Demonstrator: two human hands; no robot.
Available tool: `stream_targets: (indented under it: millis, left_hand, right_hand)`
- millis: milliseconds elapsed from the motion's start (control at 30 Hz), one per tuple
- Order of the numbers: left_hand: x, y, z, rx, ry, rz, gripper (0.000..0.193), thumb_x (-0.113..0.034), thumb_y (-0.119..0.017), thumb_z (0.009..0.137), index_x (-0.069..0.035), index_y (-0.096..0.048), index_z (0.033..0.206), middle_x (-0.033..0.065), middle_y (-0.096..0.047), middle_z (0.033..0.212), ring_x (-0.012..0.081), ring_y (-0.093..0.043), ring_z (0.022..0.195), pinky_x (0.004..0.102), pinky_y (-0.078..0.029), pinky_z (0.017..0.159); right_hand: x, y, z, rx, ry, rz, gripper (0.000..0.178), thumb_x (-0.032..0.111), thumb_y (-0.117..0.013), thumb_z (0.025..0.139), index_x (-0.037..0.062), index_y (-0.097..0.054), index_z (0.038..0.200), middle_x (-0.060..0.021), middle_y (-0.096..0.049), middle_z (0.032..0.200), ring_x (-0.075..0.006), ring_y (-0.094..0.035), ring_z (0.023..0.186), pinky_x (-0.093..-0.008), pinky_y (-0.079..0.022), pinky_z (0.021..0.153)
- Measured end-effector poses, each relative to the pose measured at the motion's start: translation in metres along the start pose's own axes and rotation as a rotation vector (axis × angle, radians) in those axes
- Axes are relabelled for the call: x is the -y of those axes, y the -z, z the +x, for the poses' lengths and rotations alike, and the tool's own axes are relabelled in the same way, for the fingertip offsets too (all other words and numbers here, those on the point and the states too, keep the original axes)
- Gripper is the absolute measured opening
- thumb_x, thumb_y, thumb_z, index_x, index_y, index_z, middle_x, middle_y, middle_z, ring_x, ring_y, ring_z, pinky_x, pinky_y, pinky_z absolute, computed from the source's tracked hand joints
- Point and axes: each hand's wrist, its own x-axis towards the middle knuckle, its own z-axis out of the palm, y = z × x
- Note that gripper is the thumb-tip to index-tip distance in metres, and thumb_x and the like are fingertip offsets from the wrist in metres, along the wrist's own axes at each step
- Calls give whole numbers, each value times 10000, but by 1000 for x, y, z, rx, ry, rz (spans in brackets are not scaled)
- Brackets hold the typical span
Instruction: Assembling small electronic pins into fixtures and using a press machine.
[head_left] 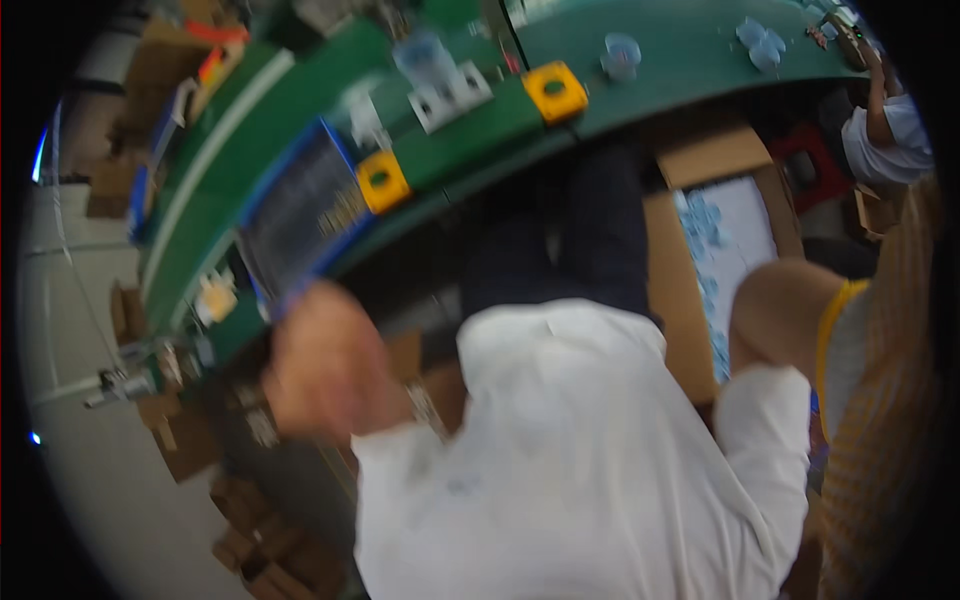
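Note:
My left arm is bent beside a dark tray with a blue rim [345, 140]. My left hand [330, 360] is smeared by motion, so its fingers and anything in them cannot be made out. Small tan pieces [340, 212] lie in the tray. On my right, the bare arm below the white sleeve [770, 410] shows beside an open cardboard box [675, 300]; the right hand itself is out of sight. Inside that box are pale blue clear plastic pieces [703, 225] and a white sheet [740, 230].
Along the green worktable [690, 50] stand two yellow blocks with round holes [555, 92], a white fixture [450, 97] and clear plastic cups [620, 57]. Cardboard boxes [270, 540] sit on the floor at left. Another person [890, 130] is at far right.

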Motion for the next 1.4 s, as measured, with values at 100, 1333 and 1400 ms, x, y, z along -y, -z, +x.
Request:
stream_targets:
  millis: [100, 1333, 1400]
  left_hand:
    - [-60, -43, 28, 90, -64, -786, 186, -387, -648, 1066, -211, -706, 1081, -45, -666, 906, 146, -589, 813, 319, -448, 769]
    - [-125, -53, 79, 57, 143, -1185, 194, -98, -576, 1110, -40, -721, 995, 106, -699, 988, 206, -713, 876, 304, -610, 797]
    - [-118, -48, 83, 75, 139, -1170, 187, -100, -582, 1107, -37, -723, 1002, 109, -702, 994, 210, -714, 884, 308, -609, 804]
  right_hand:
    - [0, -8, -6, -15, 29, -2, 310, 121, -750, 956, 5, -739, 1243, -165, -766, 1243, -316, -745, 1121, -464, -590, 1023]
    - [-38, -37, 7, -22, 20, 57, 299, 105, -772, 918, 3, -747, 1198, -168, -773, 1201, -348, -752, 1086, -490, -600, 993]
    - [-36, -33, 13, -8, 33, 41, 298, 104, -773, 916, 3, -748, 1195, -168, -773, 1199, -350, -753, 1084, -491, -601, 991]
